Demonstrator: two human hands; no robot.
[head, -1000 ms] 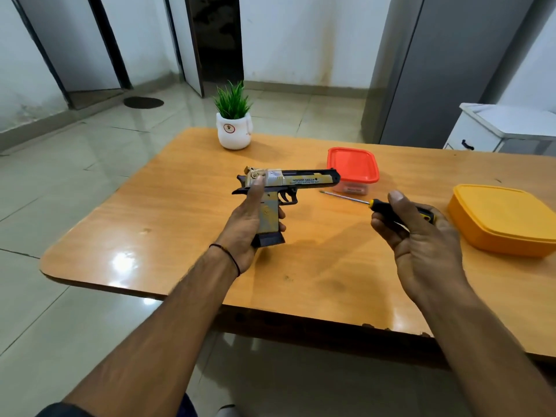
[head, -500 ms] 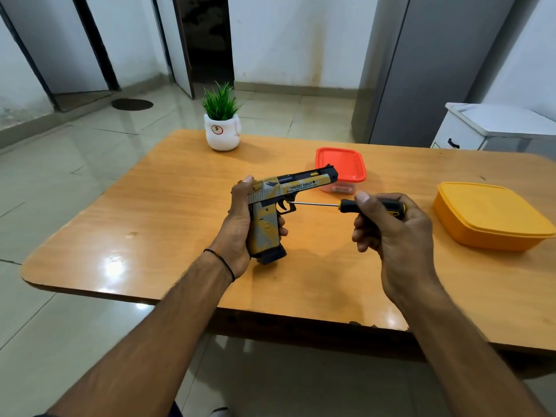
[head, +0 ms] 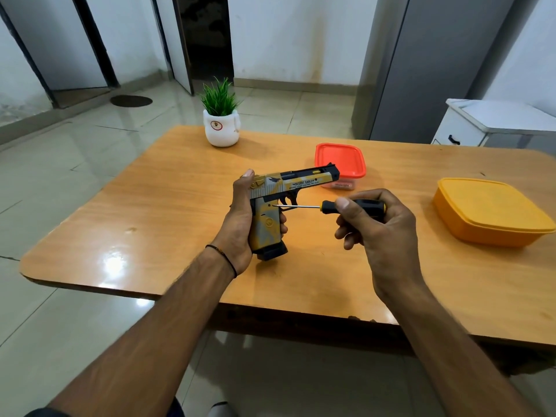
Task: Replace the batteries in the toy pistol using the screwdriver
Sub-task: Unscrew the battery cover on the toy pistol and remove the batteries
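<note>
Left hand, frame centre, fingers wrapped round toy pistol grip above worktop. Screwdriver tip at a grip screw; right hand fingers pinch its handle. Early: cover still on, batteries not yet swapped.

The toy pistol was yellow and grey camouflage with a black slide top and base. The screwdriver handle was black and yellow. Container lids: one red, one orange-yellow.
</note>
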